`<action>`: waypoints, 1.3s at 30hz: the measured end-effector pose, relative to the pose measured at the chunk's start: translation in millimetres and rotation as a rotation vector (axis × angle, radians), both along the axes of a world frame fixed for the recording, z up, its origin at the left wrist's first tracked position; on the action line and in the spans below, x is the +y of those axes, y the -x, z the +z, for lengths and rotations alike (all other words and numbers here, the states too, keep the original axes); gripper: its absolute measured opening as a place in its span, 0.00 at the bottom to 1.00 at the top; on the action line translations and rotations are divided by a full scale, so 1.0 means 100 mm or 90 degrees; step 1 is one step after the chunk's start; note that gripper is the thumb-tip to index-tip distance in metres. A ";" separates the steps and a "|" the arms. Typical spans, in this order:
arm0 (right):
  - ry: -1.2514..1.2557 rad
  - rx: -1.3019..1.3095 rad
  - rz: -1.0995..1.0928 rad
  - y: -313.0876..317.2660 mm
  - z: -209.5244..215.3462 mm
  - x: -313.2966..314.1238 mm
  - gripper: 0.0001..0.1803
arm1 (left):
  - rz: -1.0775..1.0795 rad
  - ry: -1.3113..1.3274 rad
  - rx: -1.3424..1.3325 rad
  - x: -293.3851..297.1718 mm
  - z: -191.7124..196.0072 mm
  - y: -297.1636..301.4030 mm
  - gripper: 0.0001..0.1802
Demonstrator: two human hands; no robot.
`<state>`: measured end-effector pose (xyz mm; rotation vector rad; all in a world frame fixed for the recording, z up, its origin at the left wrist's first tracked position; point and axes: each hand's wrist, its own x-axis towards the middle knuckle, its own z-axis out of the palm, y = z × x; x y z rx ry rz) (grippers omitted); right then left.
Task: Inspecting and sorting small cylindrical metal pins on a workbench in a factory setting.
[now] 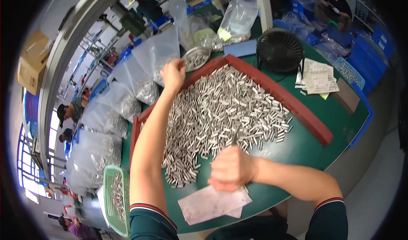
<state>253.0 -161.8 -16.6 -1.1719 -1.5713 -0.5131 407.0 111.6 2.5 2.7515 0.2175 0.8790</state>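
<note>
Many short silvery metal pieces (pixel 221 104) lie in a wide heap on the green table, inside a dark red raised border (pixel 284 102). My left hand (pixel 173 74) reaches over the border at the far left, beside a round metal dish (pixel 197 58) of similar pieces. Its fingers are curled together, and whatever they hold is hidden. Closed in a fist, my right hand (pixel 231 167) is at the heap's near edge, gripping a thin, dark, pointed tool (pixel 235 139) that looks like tweezers. Beneath that hand lies a pale paper sheet (pixel 208 204).
Clear plastic bags of metal parts (pixel 146 89) line the left side, with a green basket (pixel 114 197) nearer. A black fan (pixel 280 51), a blue flat case (pixel 240 48) and papers (pixel 318 76) are at the back right. Several people are in the background.
</note>
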 end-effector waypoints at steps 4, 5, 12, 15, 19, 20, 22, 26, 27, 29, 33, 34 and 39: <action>-0.010 0.279 -0.040 -0.16 0.16 -0.15 0.14 | -0.137 -0.057 -0.083 -0.44 0.34 0.72 0.10; -0.025 0.419 -0.023 -0.18 0.12 -0.13 0.16 | -0.145 -0.029 -0.047 -0.56 0.40 0.97 0.09; 0.217 0.909 0.473 0.21 0.35 -0.01 0.14 | -0.249 0.042 0.137 -1.08 0.07 2.47 0.04; 0.293 0.894 0.502 0.35 0.27 -0.01 0.15 | -0.271 0.025 0.109 -1.24 -0.12 2.59 0.04; 0.278 0.973 0.495 0.31 0.10 0.09 0.11 | -0.265 -0.012 0.103 -1.26 -0.28 2.60 0.05; 0.282 0.959 0.470 0.29 0.08 0.08 0.09 | -0.264 -0.017 0.102 -1.26 -0.29 2.61 0.06; 0.264 0.952 0.451 0.31 0.10 0.07 0.09 | -0.275 -0.023 0.107 -1.27 -0.26 2.60 0.06; 0.252 1.004 0.410 0.26 0.06 0.07 0.12 | -0.261 0.035 0.092 -1.24 -0.08 2.69 0.05; 0.257 1.024 0.415 0.25 0.06 0.06 0.12 | -0.240 0.165 0.114 -1.23 -0.04 2.78 0.05; 0.270 1.029 0.408 0.24 0.08 0.07 0.12 | -0.203 0.382 0.167 -1.17 0.01 2.90 0.04; 0.336 0.957 0.437 0.29 0.15 0.04 0.20 | -0.162 0.510 0.143 -1.09 0.04 3.16 0.05; 0.350 0.899 0.387 0.35 0.16 0.03 0.21 | -0.165 0.535 0.125 -1.07 -0.01 3.20 0.05; 0.383 0.716 0.317 0.54 0.19 0.01 0.22 | -0.173 0.879 0.104 -1.07 -0.18 3.33 0.08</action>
